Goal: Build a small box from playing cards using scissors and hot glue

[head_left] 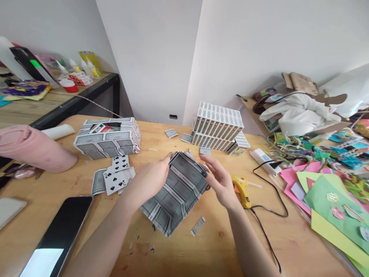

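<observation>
A box made from grey-backed playing cards (178,188) is tilted above the table in front of me. My left hand (154,175) grips its upper left edge, the fingertips partly hidden behind it. At the upper right edge, my right hand (220,182) has its thumb against the cards and its other fingers curved round the far side. Something small and dark shows beside the right thumb, but I cannot make it out. Behind the left hand stands a card-covered box (108,140) with an opening on top. Loose playing cards (115,181) lie in front of it.
Stacked card packs (217,125) stand at the back. Right of my hand lie a yellow glue gun (242,190) with a black cord and a white power strip (265,161). Coloured paper (337,207) covers the right side. A phone (57,234) and pink roll (37,148) lie left.
</observation>
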{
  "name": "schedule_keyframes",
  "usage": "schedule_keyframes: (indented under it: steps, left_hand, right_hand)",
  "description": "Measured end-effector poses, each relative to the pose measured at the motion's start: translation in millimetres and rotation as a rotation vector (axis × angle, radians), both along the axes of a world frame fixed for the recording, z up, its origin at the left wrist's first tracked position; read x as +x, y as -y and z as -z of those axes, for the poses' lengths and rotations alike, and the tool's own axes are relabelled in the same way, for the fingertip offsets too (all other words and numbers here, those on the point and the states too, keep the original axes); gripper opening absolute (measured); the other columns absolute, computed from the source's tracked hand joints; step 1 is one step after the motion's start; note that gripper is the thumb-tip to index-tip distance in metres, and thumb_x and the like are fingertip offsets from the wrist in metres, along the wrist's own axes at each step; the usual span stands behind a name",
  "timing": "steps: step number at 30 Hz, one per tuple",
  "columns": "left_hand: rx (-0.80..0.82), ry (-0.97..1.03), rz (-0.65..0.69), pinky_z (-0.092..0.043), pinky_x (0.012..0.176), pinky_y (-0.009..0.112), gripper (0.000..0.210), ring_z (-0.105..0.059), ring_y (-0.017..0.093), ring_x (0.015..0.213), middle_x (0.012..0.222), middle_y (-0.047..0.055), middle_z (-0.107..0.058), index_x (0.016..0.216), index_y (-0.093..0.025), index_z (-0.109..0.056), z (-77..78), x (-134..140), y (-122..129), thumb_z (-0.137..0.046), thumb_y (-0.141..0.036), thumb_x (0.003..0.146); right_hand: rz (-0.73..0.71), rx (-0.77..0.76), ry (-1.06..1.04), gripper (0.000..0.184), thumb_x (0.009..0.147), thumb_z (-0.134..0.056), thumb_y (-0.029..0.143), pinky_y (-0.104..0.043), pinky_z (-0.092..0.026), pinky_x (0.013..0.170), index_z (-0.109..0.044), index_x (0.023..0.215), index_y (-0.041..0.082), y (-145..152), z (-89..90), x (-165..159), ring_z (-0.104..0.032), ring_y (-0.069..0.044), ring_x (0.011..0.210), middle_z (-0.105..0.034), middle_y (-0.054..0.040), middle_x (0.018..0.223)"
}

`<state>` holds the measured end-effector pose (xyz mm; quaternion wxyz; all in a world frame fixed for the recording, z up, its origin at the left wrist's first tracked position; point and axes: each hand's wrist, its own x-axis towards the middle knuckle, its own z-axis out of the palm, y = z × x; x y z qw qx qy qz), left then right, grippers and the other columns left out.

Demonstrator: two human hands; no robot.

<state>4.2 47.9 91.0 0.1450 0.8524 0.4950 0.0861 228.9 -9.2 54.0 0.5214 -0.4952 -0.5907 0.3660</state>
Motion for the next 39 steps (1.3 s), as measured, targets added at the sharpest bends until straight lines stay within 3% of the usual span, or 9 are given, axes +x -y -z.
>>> schedule_keyframes:
  steps: [4, 7, 9, 12, 15, 19, 25, 29, 39]
  left_hand:
    - [0.153, 0.041, 0.047, -0.047, 0.053, 0.03, 0.052, -0.07, 0.025, 0.068, 0.087, 0.007, -0.074, 0.14, -0.022, -0.042, -5.6, -1, 6, -0.039, -0.01, 0.089]
    - [0.294, 0.177, 0.112, -0.055, 0.074, 0.036, 0.057, -0.069, 0.024, 0.093, 0.109, 0.007, -0.071, 0.136, -0.022, -0.047, -6.9, -1, 3, -0.036, -0.001, 0.084]
    - [0.415, 0.262, 0.195, -0.051, 0.091, 0.042, 0.057, -0.063, 0.023, 0.109, 0.118, 0.006, -0.067, 0.131, -0.02, -0.053, -5.4, 0, -2, -0.034, 0.003, 0.082]
    - [0.526, 0.348, 0.248, -0.047, 0.1, 0.048, 0.053, -0.06, 0.022, 0.113, 0.12, 0.005, -0.066, 0.125, -0.021, -0.058, 0.1, 3, -7, -0.035, 0.004, 0.084]
    - [0.571, 0.414, 0.236, -0.049, 0.098, 0.048, 0.043, -0.063, 0.022, 0.109, 0.122, 0.005, -0.066, 0.119, -0.023, -0.062, 6.1, 6, -10, -0.043, -0.001, 0.087]
    - [0.644, 0.593, 0.319, -0.054, 0.093, 0.041, 0.032, -0.063, 0.021, 0.11, 0.116, 0.006, -0.069, 0.112, -0.021, -0.065, 9.9, 13, -10, -0.056, -0.005, 0.086]
    - [0.784, 0.805, 0.313, -0.058, 0.086, 0.031, 0.029, -0.069, 0.018, 0.097, 0.098, 0.006, -0.074, 0.098, -0.016, -0.068, 11.8, 21, -6, -0.063, 0.003, 0.077]
    - [0.771, 0.818, 0.299, -0.058, 0.085, 0.031, 0.029, -0.07, 0.017, 0.094, 0.097, 0.004, -0.075, 0.096, -0.018, -0.068, 12.2, 22, -4, -0.061, 0.004, 0.078]
    - [0.743, 0.836, 0.278, -0.057, 0.083, 0.033, 0.029, -0.07, 0.017, 0.094, 0.096, 0.002, -0.075, 0.095, -0.02, -0.067, 13.8, 26, 1, -0.055, 0.002, 0.081]
  right_hand:
    - [-0.109, -0.122, 0.102, 0.053, 0.088, -0.056, 0.044, -0.044, -0.034, 0.109, -0.046, 0.138, 0.029, -7, -15.2, -10, -0.049, -0.025, 0.126, -0.054, -0.0057, 0.137]
    - [-0.167, -0.213, 0.003, 0.06, 0.088, -0.054, 0.047, -0.04, -0.04, 0.105, -0.04, 0.143, 0.027, -11, -18.2, -17, -0.054, -0.023, 0.12, -0.059, -0.0064, 0.13]
    - [-0.128, -0.217, -0.088, 0.063, 0.087, -0.056, 0.049, -0.038, -0.045, 0.101, -0.039, 0.143, 0.026, -12, -15.5, -23, -0.058, -0.023, 0.116, -0.06, -0.0072, 0.129]
    - [0.004, -0.168, -0.184, 0.07, 0.08, -0.064, 0.049, -0.037, -0.05, 0.094, -0.042, 0.142, 0.025, -10, -8.6, -33, -0.06, -0.024, 0.111, -0.057, -0.0094, 0.133]
    - [0.063, -0.168, -0.236, 0.078, 0.072, -0.073, 0.047, -0.037, -0.053, 0.089, -0.043, 0.141, 0.023, -9, -4.6, -40, -0.062, -0.025, 0.107, -0.055, -0.0113, 0.134]
    - [0.092, -0.187, -0.246, 0.079, 0.068, -0.077, 0.045, -0.038, -0.052, 0.09, -0.047, 0.138, 0.021, -8, -7.0, -41, -0.061, -0.027, 0.109, -0.056, -0.0116, 0.134]
    - [0.077, -0.114, -0.213, 0.063, 0.071, -0.076, 0.04, -0.038, -0.05, 0.093, -0.056, 0.129, 0.027, -8, -10.1, -43, -0.059, -0.025, 0.113, -0.06, -0.0079, 0.13]
    - [0.065, -0.097, -0.228, 0.048, 0.07, -0.077, 0.037, -0.04, -0.048, 0.096, -0.065, 0.116, 0.027, -7, -11.1, -44, -0.057, -0.026, 0.116, -0.062, -0.0072, 0.127]
    - [0.075, -0.118, -0.248, 0.052, 0.066, -0.079, 0.036, -0.046, -0.048, 0.098, -0.067, 0.115, 0.024, -4, -17.5, -44, -0.058, -0.03, 0.117, -0.063, -0.0095, 0.126]
